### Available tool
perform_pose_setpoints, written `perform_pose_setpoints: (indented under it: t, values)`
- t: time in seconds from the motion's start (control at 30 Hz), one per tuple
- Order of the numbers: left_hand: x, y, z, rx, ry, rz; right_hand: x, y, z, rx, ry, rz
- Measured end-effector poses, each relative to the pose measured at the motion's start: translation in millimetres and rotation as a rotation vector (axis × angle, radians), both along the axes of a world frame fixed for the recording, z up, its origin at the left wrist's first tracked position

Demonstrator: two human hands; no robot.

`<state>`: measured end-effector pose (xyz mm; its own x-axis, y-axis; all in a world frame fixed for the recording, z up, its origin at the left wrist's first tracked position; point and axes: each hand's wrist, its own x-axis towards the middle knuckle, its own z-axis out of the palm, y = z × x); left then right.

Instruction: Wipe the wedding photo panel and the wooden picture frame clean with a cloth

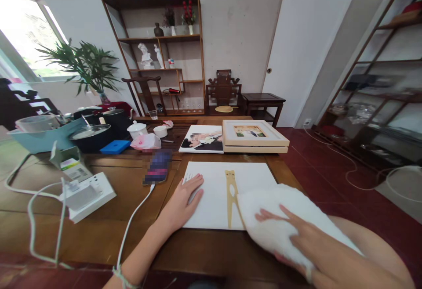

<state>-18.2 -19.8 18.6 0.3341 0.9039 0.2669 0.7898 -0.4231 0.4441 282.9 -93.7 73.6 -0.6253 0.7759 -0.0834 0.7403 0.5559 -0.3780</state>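
On the table in front of me lies a white rectangular panel. My left hand rests on the panel's left edge, fingers stretched out. A tan figure with a cat-like head, an oval hole and two long legs is on the panel's middle; I cannot tell if it is loose or printed. My right hand, slightly blurred, grips a bunched white fluffy cloth, some fingers on top and one beneath. The cloth covers the panel's lower right corner and the end of one leg of the figure.
Behind the panel lie a photo panel and a boxed picture frame. To the left are a phone on a white cable, a white power strip, an opened small box, a blue box and pots.
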Motion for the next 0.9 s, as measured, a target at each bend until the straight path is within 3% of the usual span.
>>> perform_pose_setpoints:
  t: [0.07,0.17,0.3,0.43,0.57,0.7,0.9]
  values:
    - [0,0,0.0,-0.001,-0.003,-0.001,-1,-11,2.3,-0.021,-0.018,0.028]
    - [0,-1,0.2,-0.007,-0.002,-0.003,2,-6,-0.9,-0.009,-0.035,-0.051]
    - [0,-1,1.9,-0.013,0.003,0.001,2,39,-8.8,0.002,-0.023,-0.161]
    - [1,-2,4.0,-0.015,-0.009,0.002,-20,91,-12.2,0.055,0.057,-0.265]
    - [0,-2,4.0,-0.020,-0.024,0.004,-52,110,-17.0,0.197,0.123,-0.280]
    - [0,-1,2.1,-0.035,-0.006,0.008,-67,89,-27.0,0.276,0.101,-0.087]
    - [0,1,-1.0,-0.012,-0.024,-0.004,-64,23,-36.2,0.197,0.020,0.175]
